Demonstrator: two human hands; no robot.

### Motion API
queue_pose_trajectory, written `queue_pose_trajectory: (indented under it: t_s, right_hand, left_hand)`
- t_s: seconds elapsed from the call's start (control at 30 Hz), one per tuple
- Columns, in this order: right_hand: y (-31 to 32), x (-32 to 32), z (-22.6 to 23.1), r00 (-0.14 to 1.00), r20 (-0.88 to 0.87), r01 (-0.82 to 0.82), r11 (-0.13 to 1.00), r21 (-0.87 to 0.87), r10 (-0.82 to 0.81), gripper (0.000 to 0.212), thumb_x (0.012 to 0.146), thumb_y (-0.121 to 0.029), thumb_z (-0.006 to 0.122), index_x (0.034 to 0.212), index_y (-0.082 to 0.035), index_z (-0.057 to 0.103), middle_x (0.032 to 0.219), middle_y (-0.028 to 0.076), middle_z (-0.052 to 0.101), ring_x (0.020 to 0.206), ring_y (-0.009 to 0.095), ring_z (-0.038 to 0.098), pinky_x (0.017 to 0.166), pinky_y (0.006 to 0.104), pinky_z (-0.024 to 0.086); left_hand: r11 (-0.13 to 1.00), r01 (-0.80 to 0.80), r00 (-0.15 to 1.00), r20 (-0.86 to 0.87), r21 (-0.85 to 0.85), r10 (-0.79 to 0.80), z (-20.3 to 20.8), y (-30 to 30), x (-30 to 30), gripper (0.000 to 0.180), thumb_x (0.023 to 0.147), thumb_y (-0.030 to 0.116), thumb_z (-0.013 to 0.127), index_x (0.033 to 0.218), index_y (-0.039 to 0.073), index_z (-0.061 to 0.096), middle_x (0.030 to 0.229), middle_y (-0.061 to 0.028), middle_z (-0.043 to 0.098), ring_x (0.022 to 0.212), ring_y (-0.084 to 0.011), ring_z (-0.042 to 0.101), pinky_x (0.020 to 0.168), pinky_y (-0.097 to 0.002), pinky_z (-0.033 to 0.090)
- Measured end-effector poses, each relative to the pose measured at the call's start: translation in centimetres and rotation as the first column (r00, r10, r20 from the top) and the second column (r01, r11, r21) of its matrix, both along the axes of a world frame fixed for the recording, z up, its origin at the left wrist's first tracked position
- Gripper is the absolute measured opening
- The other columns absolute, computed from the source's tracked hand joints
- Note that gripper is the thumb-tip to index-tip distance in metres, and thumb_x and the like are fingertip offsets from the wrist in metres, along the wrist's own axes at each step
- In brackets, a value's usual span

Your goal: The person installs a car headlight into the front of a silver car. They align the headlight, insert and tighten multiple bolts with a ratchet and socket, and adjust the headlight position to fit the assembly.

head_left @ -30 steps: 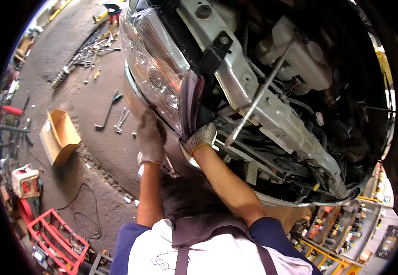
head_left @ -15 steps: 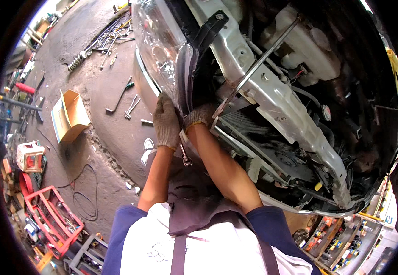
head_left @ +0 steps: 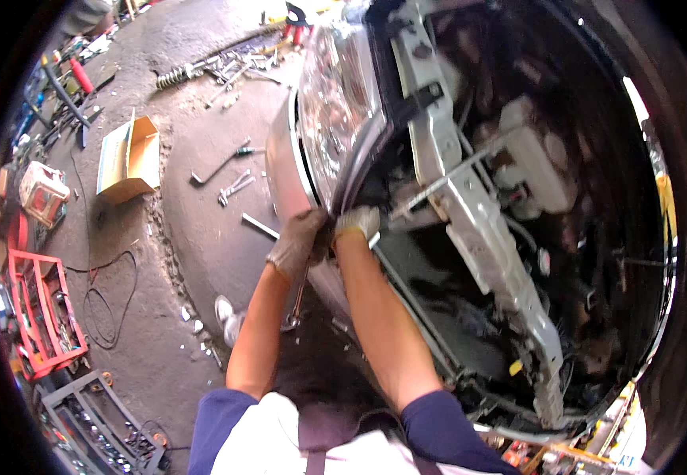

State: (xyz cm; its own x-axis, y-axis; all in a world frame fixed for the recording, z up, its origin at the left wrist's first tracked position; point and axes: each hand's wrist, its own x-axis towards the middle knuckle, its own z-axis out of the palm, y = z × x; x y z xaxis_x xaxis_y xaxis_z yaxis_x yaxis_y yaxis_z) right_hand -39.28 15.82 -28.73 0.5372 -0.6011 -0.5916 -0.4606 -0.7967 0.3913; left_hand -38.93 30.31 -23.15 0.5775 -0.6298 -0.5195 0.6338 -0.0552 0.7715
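Note:
My left hand [head_left: 299, 241], in a knitted work glove, presses its closed fingers at the lower corner of a clear headlight [head_left: 335, 103], where it meets the silver bumper [head_left: 284, 154]. My right hand [head_left: 357, 224], gloved too, is curled just right of it, beside the headlight's dark edge. What either hand grips is hidden between them. Below my left hand shows a thin metal tool [head_left: 297, 305] with a chrome end; whether it hangs or lies on the floor I cannot tell. Right of my right hand a metal rod [head_left: 446, 178] slants across the silver crossbeam [head_left: 470, 214].
An opened cardboard box [head_left: 131, 158], a bent bar tool [head_left: 220, 162] and pliers [head_left: 236, 188] lie on the floor to the left. Farther off are several wrenches [head_left: 236, 75] and a coil spring shock [head_left: 177, 75]. A red tool rack [head_left: 42, 313] stands at lower left.
My view has shifted, so the car front sits farther right and lower. My left hand has come in closer against the headlight's lower corner; my right hand stays beside it.

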Motion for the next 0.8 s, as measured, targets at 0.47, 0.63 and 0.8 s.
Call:
queue_pose_trajectory:
  t_s: [0.47, 0.63, 0.8]
  right_hand:
    - [1.4, -1.0, 4.7, 0.987, -0.073, -0.142, 0.989, 0.042, 0.145, 0.068, 0.095, -0.064, 0.044, 0.147, -0.021, 0.051, 0.153, 0.003, 0.048, 0.143, 0.023, 0.043, 0.112, 0.0430, 0.035]
    - [1.3, -1.3, 5.3, 0.992, 0.022, -0.130, 0.982, 0.139, 0.128, 0.063, 0.095, -0.062, 0.044, 0.141, -0.020, 0.056, 0.147, 0.003, 0.051, 0.136, 0.025, 0.047, 0.109, 0.0452, 0.037]
    - [2.4, -2.9, 1.9, 0.608, 0.312, 0.234, 0.541, 0.808, -0.729, 0.059, 0.097, -0.059, 0.044, 0.138, -0.020, 0.057, 0.140, 0.003, 0.054, 0.129, 0.024, 0.050, 0.105, 0.0433, 0.040]
  left_hand:
    - [0.990, 0.117, 0.981, -0.143, -0.084, -0.128, 3.3, 0.0, 1.0, 0.025, 0.098, 0.035, 0.059, 0.090, 0.012, 0.063, 0.065, 0.0034, 0.053, 0.043, -0.0084, 0.040, 0.038, -0.0253, 0.029]
    - [0.983, 0.131, 0.967, -0.203, -0.129, -0.155, 4.8, -1.1, 0.7, 0.028, 0.097, 0.035, 0.061, 0.087, 0.009, 0.065, 0.069, 0.0004, 0.059, 0.048, -0.0085, 0.049, 0.037, -0.0237, 0.033]
    - [0.987, 0.042, 0.974, -0.213, -0.157, -0.076, 2.9, -2.9, 0.8, 0.028, 0.098, 0.033, 0.059, 0.095, 0.007, 0.067, 0.072, 0.0016, 0.059, 0.050, -0.0097, 0.049, 0.040, -0.0254, 0.035]
